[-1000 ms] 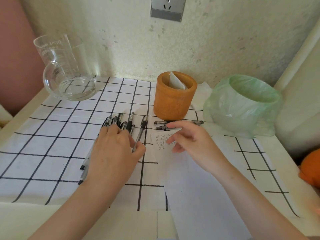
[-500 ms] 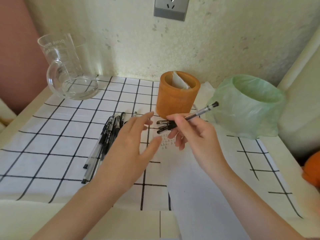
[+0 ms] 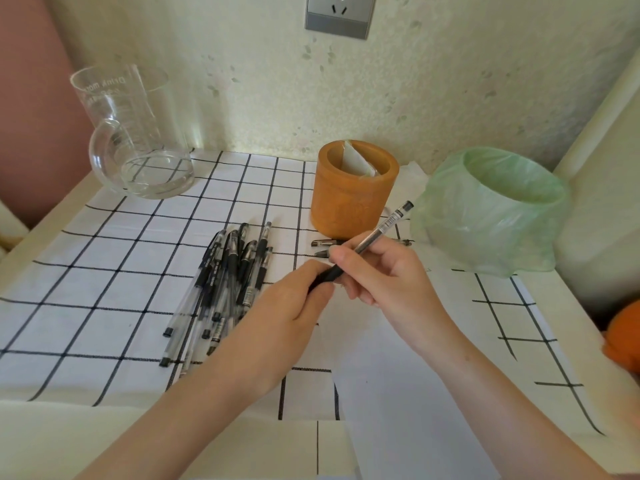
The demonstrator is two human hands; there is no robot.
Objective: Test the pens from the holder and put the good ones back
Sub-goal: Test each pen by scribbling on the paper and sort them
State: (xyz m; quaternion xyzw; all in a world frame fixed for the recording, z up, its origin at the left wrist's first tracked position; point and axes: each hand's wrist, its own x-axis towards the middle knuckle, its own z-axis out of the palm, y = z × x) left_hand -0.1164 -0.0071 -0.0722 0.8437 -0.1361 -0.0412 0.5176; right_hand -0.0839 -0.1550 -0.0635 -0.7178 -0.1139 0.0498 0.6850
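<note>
While the clear-barrelled black gel pen is being held slantwise above the white sheet of paper, its barrel is being pinched by the curled fingers of the right hand and its black lower end is being gripped by the curled left hand. It is being held just before the orange cylindrical holder, right of the loose heap of black pens.

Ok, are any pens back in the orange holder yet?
No, the orange holder shows only a white packet; the loose pens lie on the cloth.
</note>
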